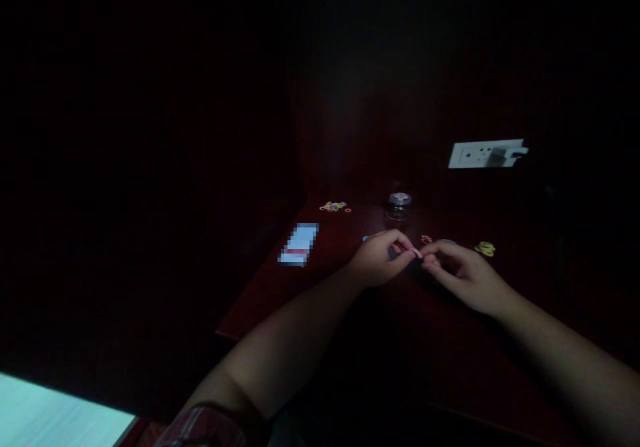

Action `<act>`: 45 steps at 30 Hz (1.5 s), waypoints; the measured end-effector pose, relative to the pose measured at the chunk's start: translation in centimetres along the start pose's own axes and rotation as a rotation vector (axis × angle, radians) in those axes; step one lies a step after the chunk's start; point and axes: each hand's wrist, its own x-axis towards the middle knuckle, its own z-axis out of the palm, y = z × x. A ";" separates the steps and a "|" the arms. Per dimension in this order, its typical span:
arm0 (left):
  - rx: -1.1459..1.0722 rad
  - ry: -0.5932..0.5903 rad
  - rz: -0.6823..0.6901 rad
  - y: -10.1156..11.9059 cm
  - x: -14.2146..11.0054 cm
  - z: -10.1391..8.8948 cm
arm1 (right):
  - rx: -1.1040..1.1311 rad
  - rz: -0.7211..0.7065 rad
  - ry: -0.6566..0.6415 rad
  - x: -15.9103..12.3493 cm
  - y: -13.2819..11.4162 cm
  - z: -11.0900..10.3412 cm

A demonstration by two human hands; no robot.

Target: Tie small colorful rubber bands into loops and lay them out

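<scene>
Between the fingertips of both hands is a small pink elastic band (416, 253), partly covered by the fingers. My left hand (383, 258) pinches it from the left, thumb against forefinger. From the other side, my right hand (457, 270) is closed at the fingertips on the band's right end. Just behind the right hand lie red elastic bands (426, 239), and yellow elastic bands (485, 249) form a small heap to its right. A bit of blue (365, 239) shows behind the left hand, mostly hidden.
A clear lidded jar (399, 207) stands at the back of the dark red table (320, 300). Mixed coloured bands (334, 207) lie at the back left, behind a pixelated, bright, phone-shaped rectangle (300, 243). A white wall socket (485, 154) with a plug is at right.
</scene>
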 end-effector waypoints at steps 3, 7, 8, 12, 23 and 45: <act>0.046 0.032 0.069 0.1 0.1 -0.4 | -0.027 0.026 -0.005 -0.1 0.4 0.1; 0.047 0.036 0.070 0.1 0.3 -0.6 | -0.044 0.055 0.014 0.0 0.8 0.4; 0.033 0.031 0.056 0.0 0.3 -0.6 | -0.048 0.064 0.023 0.1 0.7 0.5; 0.004 0.044 0.038 -0.2 0.3 -0.5 | -0.090 0.093 0.032 1.1 -0.3 0.3; -0.037 0.073 -0.008 -0.4 0.2 -0.2 | -0.130 0.181 0.043 2.3 -0.6 0.8; -0.019 0.048 -0.025 -0.5 0.2 0.2 | -0.004 0.085 0.099 1.0 0.7 1.7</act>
